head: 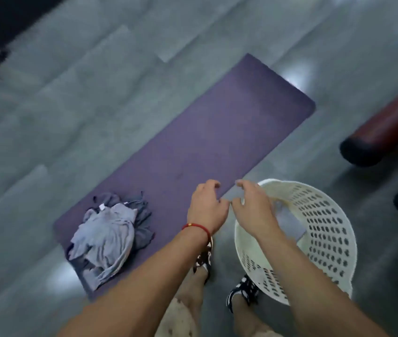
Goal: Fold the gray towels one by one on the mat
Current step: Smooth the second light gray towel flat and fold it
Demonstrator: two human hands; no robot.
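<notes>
Gray floor (95, 105) carried everything, with a purple mat (217, 132) laid on it, its long axis running from near left to far right. White plastic laundry basket (327, 239) stood just beside the mat's near right edge, with a folded gray piece (290, 223) lying inside it. Crumpled gray towels (110, 234) lay heaped on the near left end of the mat, well to the left of both hands, the heap stretching roughly near to far. A dark red roller (387, 127) lay at far right. The left hand (207, 205) hovered over the mat's edge and the right hand (254, 207) over the basket rim, almost touching each other, fingers loosely curled and gripping nothing.
</notes>
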